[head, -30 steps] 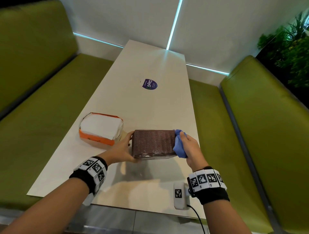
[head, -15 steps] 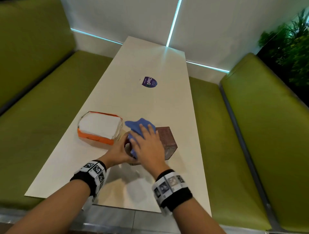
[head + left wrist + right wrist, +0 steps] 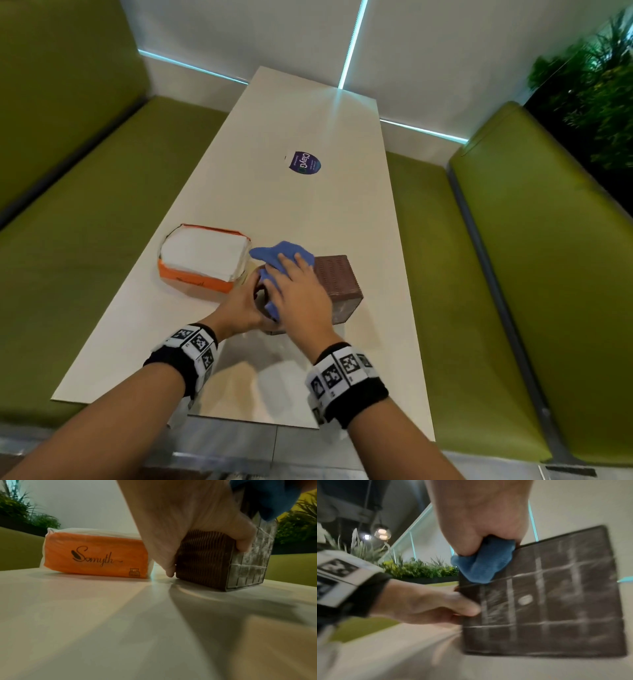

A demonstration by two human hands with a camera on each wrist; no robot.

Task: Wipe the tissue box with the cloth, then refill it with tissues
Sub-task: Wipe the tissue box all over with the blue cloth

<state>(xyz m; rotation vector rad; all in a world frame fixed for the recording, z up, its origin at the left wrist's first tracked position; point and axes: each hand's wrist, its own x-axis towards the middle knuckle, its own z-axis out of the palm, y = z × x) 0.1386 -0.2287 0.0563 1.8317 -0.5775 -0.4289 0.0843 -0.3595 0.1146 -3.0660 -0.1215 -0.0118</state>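
Observation:
The brown woven tissue box (image 3: 337, 284) stands on the white table (image 3: 308, 212), turned at an angle. My left hand (image 3: 253, 294) grips its near left end, thumb on the grid-patterned face and fingers round the ribbed side, as the left wrist view shows of the left hand (image 3: 197, 524) and the tissue box (image 3: 205, 559). My right hand (image 3: 291, 274) presses the bunched blue cloth (image 3: 281, 255) onto the box's upper left part. In the right wrist view the right hand (image 3: 481, 534) pinches the cloth (image 3: 484, 563) against the box (image 3: 556, 601). An orange tissue pack (image 3: 202, 257) lies just left of the box.
A round purple sticker (image 3: 303, 162) sits farther up the table. Green padded benches (image 3: 548, 274) run along both long sides. A wall closes the far end, and plants (image 3: 596, 85) stand at the back right.
The box has been turned from broadside to angled. My right hand carried the cloth from the box's right end up over its top left part. My left hand has kept its grip.

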